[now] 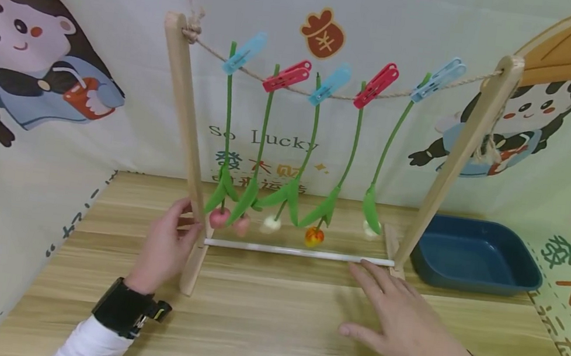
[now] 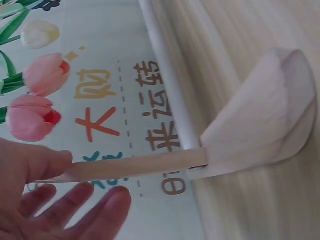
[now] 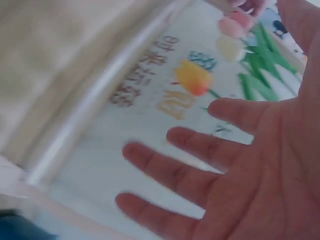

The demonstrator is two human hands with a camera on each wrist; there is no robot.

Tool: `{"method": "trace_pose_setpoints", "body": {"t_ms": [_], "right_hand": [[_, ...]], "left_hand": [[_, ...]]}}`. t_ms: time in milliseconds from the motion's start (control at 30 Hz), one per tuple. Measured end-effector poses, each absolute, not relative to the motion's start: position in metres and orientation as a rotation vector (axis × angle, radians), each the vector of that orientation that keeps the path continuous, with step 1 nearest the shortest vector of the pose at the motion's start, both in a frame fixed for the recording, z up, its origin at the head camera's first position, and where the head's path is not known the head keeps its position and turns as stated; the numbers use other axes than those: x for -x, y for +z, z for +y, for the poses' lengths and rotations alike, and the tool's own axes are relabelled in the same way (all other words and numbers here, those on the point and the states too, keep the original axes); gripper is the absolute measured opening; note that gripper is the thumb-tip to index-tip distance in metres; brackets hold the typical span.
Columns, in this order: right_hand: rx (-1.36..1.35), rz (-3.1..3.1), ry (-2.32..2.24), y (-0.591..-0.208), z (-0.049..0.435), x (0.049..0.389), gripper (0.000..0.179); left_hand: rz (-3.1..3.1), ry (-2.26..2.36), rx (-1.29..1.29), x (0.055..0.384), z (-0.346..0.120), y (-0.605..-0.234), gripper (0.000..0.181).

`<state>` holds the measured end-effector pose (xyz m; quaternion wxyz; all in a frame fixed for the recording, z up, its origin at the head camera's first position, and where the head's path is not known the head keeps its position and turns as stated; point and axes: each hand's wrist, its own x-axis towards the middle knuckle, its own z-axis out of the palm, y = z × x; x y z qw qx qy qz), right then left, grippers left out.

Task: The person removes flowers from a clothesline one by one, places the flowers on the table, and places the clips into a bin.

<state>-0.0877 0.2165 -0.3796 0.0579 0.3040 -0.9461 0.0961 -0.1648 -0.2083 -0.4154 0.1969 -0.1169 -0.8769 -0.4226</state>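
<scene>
My left hand (image 1: 163,249) holds the left post (image 1: 187,114) of a wooden stand between thumb and fingers, low down near the white crossbar (image 1: 277,250). In the left wrist view, the thumb (image 2: 47,162) lies along one side of that post. My right hand (image 1: 402,317) is spread with straight fingers near the crossbar's right end, and its palm shows in the right wrist view; contact with the bar cannot be told. Between the posts sags a twine (image 1: 344,98). Several tulips hang upside down from it, including an orange-yellow tulip (image 1: 314,237), held by blue and red clothespins (image 1: 376,85).
A dark blue basin (image 1: 477,256) stands on the wooden table (image 1: 268,329), just right of the stand's right post (image 1: 459,157). Printed cloth (image 1: 399,15) with cartoon figures and lettering rises behind and at both sides.
</scene>
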Motion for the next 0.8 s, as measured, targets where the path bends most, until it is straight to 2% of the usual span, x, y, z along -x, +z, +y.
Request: {"method": "trace_pose_setpoints", "body": {"t_ms": [167,467,667,800], "right_hand": [[-1.027,-2.724,0.227,-0.333,0.201,0.094,0.085],[-1.22,-2.243,0.233,-0.223,0.161,0.109,0.063],[-1.22,-1.97,0.343,-0.169,0.124,0.132,0.047],[-1.117,-1.983,0.315,-0.142,0.102,0.151,0.045]], "left_hand": [[-2.335,-1.097,0.263,0.156,-0.205,-0.398,0.053],[-1.897,-0.905,0.412,0.136,-0.174,-0.342,0.032],[-1.861,-0.958,0.55,0.134,-0.148,-0.308,0.043],[-1.891,-1.008,0.592,0.14,-0.135,-0.291,0.054]]}}
